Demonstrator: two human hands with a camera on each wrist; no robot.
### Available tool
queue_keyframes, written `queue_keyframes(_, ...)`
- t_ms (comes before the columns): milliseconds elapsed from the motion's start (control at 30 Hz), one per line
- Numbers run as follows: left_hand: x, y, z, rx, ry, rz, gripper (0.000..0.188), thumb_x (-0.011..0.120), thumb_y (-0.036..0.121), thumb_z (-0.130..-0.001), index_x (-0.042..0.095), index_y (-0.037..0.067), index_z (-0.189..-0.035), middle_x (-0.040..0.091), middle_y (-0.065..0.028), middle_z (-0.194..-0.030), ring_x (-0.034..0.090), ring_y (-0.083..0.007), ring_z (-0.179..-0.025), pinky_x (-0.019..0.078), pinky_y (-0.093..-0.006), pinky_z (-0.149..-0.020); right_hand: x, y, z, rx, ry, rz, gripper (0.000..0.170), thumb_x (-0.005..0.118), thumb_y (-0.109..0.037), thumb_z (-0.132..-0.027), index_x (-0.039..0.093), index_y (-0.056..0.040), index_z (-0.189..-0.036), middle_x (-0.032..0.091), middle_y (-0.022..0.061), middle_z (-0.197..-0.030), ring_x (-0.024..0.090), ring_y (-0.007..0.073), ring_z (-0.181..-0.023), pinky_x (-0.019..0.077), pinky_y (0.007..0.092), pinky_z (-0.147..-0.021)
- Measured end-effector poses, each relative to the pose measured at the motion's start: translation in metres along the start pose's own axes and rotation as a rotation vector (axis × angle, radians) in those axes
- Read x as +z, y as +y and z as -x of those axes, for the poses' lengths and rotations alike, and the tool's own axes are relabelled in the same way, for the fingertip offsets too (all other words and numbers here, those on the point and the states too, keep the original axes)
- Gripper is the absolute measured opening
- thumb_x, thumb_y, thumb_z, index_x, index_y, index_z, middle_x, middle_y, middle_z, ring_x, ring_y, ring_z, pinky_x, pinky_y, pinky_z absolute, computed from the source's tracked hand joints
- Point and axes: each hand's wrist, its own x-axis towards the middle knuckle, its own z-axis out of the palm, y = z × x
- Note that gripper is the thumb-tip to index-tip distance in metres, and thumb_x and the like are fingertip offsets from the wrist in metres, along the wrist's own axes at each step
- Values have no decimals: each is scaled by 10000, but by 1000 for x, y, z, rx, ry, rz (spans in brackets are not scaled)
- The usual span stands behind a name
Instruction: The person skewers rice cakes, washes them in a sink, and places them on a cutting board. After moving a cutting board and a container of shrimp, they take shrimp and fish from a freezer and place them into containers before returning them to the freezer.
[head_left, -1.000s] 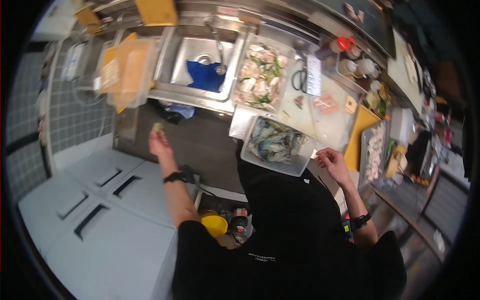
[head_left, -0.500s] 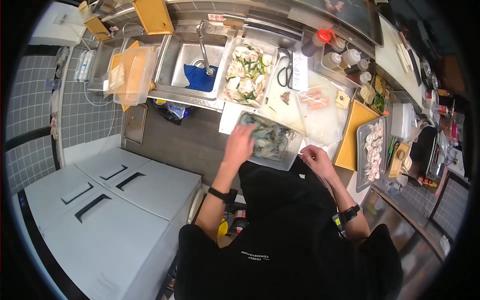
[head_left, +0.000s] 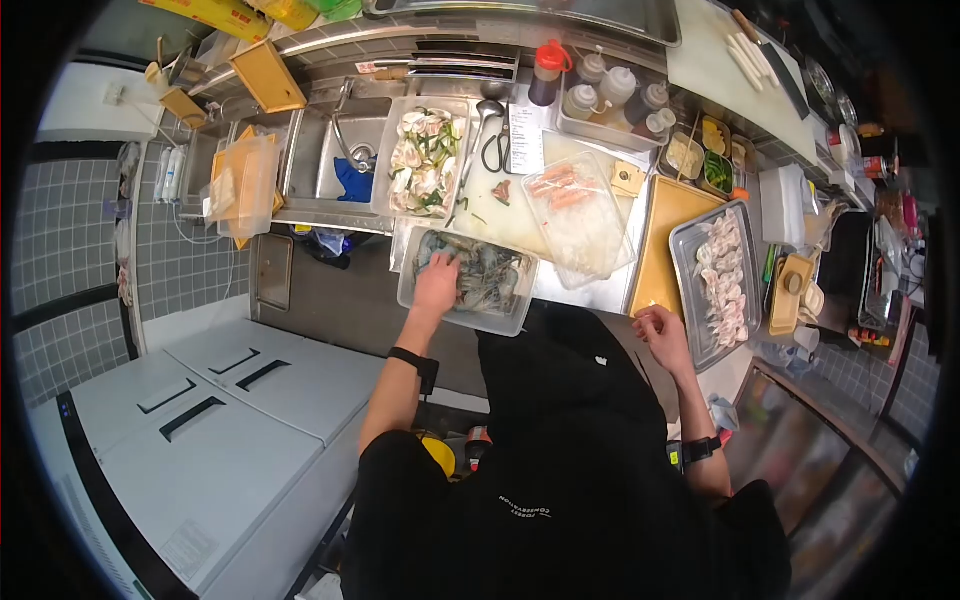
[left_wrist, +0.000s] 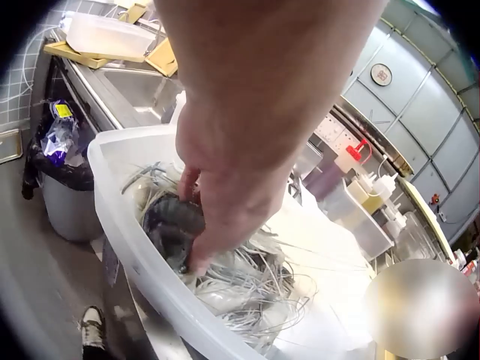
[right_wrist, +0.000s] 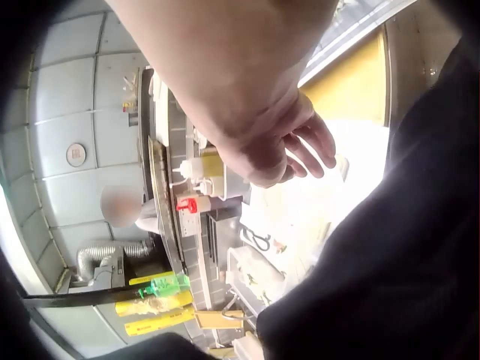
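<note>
Head view: I see the left hand point(head_left: 437, 287) reaching down into one tub point(head_left: 490, 323) of shrimp point(head_left: 487, 275) — too tangled to count — at the front edge of the tabletop point(head_left: 588, 297); half a second ago it blurred at the rim. The right hand point(head_left: 664, 336) hangs near one yellow tray point(head_left: 660, 260), farther from the tub than before. Left wrist: its grip pinches one grey shrimp point(left_wrist: 174, 219). Right wrist: fingers point(right_wrist: 304, 157) loosely curled — grip released.

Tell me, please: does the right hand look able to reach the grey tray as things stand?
Probably yes. The right hand hangs close beside the grey tray, seems to hold nothing, and no visible object blocks the way between them.
</note>
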Motion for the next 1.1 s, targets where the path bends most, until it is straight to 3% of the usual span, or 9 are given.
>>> queue_keyframes(300,-24,-21,8,115,152,222,367,882,126,-798,766,55,-1138,758,-122,-978,717,-293,-1018,588,-431,-858,48,-8,27,54,108,-80,156,599,-72,-1076,702,34,-1124,758,94,-900,705,138,-777,578,294,-730)
queue_keyframes(367,-47,-16,11,-382,55,597,286,842,144,-922,759,49,-1178,782,-93,-976,749,-190,-897,583,-357,-741,65,-15,30,76,94,-118,156,592,-71,-1082,700,33,-1126,757,90,-902,702,137,-774,576,292,-734)
queue_keyframes(467,-37,-29,21,-462,265,1398,233,789,165,-1010,747,44,-1205,800,-70,-1037,747,-114,-869,564,-280,-693,89,-33,30,74,74,-217,158,575,-65,-1094,697,29,-1127,757,84,-915,698,132,-784,573,288,-752)
queue_keyframes(567,-54,-19,21,-451,240,1545,237,765,168,-1036,726,20,-1217,803,-66,-1121,758,-121,-929,577,-267,-726,114,-74,17,9,59,-288,165,561,-60,-1105,700,23,-1135,756,77,-938,698,125,-824,573,286,-779)
queue_keyframes(867,-74,64,31,-278,-83,1629,243,774,202,-1029,705,10,-1160,794,-83,-1042,748,-123,-881,608,-289,-732,205,-190,-33,-842,99,401,343,718,-77,-974,638,38,-1287,750,222,-966,730,390,-899,581,386,-826)
queue_keyframes(933,-80,50,39,-180,-115,1506,235,735,203,-1047,707,-4,-1154,795,-102,-1017,763,-149,-874,616,-304,-737,217,-167,-42,-426,-57,175,349,704,-98,-985,604,45,-1287,743,224,-930,707,441,-868,578,399,-796)
queue_keyframes(1000,-88,31,36,-80,-150,1384,237,697,204,-1066,709,-17,-1149,796,-122,-992,778,-176,-866,625,-318,-743,213,-149,-53,-343,-119,182,275,687,-115,-1010,614,52,-1216,730,202,-876,727,357,-793,571,398,-733)
queue_keyframes(1067,-97,5,20,-246,146,454,225,624,145,-1056,719,-52,-1110,792,-173,-906,803,-259,-823,640,-345,-726,209,-132,-53,-67,-185,-1,235,673,-141,-1038,630,49,-1168,705,132,-820,701,214,-718,552,362,-670)
queue_keyframes(1100,-78,-4,9,-244,146,455,225,624,145,-1056,719,-52,-1110,792,-173,-906,803,-259,-823,640,-345,-726,206,-125,-53,-9,-198,-109,222,662,-163,-1063,658,33,-1167,671,65,-795,639,101,-685,529,313,-628)
